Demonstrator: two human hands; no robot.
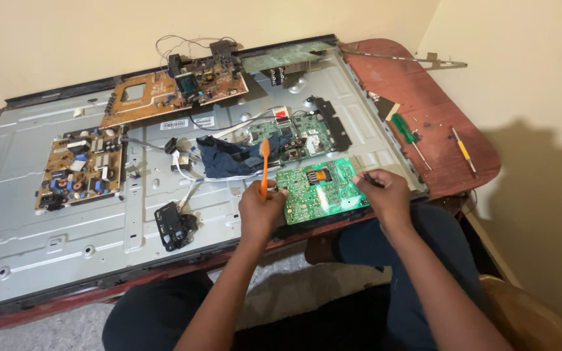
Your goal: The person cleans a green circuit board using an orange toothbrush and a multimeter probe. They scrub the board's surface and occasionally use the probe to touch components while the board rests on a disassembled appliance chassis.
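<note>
**A:** Green circuit board (320, 190), where is it?

**B:** Near edge of the metal TV back panel (66, 234), right in front of me. Flat, component side up. The panel lies on the red-brown table (450, 130).

**A:** Hands?

**B:** My left hand (259, 211) is closed around an orange plastic pry tool (265, 166); the tool stands roughly upright, tip up. That hand sits at the board's left edge, touching or just beside it, can't tell which. My right hand (385, 192) is at the board's right edge, fingers curled narrow and pinched on something small and dark. Can't tell what it is.

**A:** Around it?

**B:** Dark blue cloth (232, 159) just behind the board, lying against a second green board (297, 136). Brown power board (79, 169) at the panel's far left, well apart. Another brown board (170, 91) is tilted up at the back edge with loose wires. Small black part (173, 226) is left of my left hand.

**A:** Tools?

**B:** Green-handled screwdriver (408, 134) and yellow-handled screwdriver (463, 151) on the table to the right, apart from both hands.
</note>
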